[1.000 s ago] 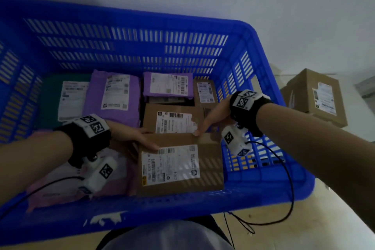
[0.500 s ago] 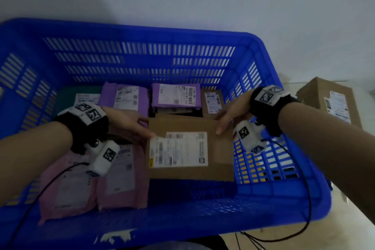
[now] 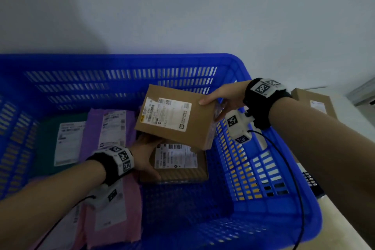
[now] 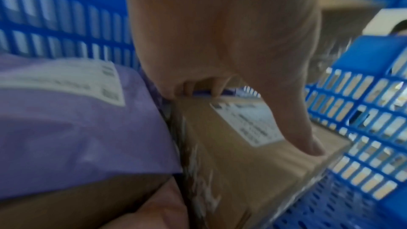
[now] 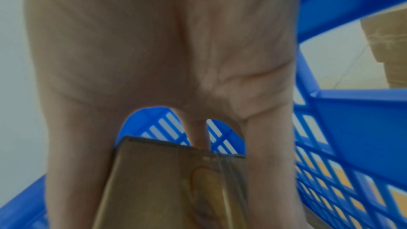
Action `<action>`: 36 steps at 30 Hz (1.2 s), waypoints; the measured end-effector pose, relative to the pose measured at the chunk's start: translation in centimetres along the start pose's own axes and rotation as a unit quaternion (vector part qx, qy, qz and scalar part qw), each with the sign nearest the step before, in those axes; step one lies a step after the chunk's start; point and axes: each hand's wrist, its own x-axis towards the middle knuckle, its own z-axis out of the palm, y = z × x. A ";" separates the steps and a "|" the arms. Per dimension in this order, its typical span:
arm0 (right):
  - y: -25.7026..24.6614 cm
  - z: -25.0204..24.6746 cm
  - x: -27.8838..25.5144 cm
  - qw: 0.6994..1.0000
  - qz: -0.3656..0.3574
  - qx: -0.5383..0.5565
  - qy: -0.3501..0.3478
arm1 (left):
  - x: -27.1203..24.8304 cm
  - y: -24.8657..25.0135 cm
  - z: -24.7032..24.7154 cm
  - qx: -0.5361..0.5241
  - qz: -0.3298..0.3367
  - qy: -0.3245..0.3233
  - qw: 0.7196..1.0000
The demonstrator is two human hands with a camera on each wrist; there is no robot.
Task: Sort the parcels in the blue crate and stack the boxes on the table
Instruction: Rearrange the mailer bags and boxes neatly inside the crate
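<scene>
The blue crate [image 3: 263,199] fills the head view. My right hand [image 3: 211,109] grips a brown cardboard box [image 3: 174,115] by its right end and holds it tilted above the crate; the right wrist view shows that box end [image 5: 165,180] between thumb and fingers. My left hand [image 3: 146,156] is lower, on a second labelled cardboard box [image 3: 182,174] lying on the crate floor. In the left wrist view its fingers [image 4: 198,90] curl over that box's [image 4: 242,171] far edge and the thumb presses on its top. The lifted box hides those fingers in the head view.
Purple mailers [image 3: 109,126], a dark green mailer [image 3: 48,144] and pink mailers [image 3: 113,209] lie in the crate's left half. Another cardboard box [image 3: 316,103] sits on the table outside the crate at the right. A pale wall stands close behind.
The box that both hands held low in the crate has risen up and to the right in my right hand alone. My left hand let go of it and dropped onto the box beneath.
</scene>
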 end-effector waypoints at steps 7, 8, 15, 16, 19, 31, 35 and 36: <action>0.0 -0.4 -0.3 1.000 -0.013 0.024 -0.012 | 0.8 1.9 1.9 0.115 -0.010 -0.100 0.988; 0.0 -0.5 -0.2 1.000 -0.012 0.025 -0.013 | 0.9 2.3 2.1 0.118 -0.001 -0.116 0.986; -0.4 -0.3 1.6 1.000 -0.008 0.016 -0.008 | 0.5 4.2 3.4 0.063 0.067 -0.192 0.977; -0.4 -0.3 1.9 1.000 -0.005 0.010 -0.009 | 0.4 4.4 3.6 0.045 0.072 -0.201 0.976; -0.4 -0.2 2.6 1.000 -0.001 -0.010 -0.020 | 0.3 4.2 4.3 0.008 0.068 -0.207 0.976; 0.8 1.2 4.6 0.992 0.039 -0.092 -0.078 | -3.0 -1.4 -3.1 -0.047 -0.078 -0.285 0.954; 1.3 1.7 4.6 0.990 0.048 -0.103 -0.085 | -3.3 -5.1 -4.1 -0.237 -0.201 -0.160 0.937; 1.5 1.9 4.8 0.989 0.050 -0.106 -0.093 | -3.2 -5.2 -4.1 -0.299 -0.211 -0.117 0.923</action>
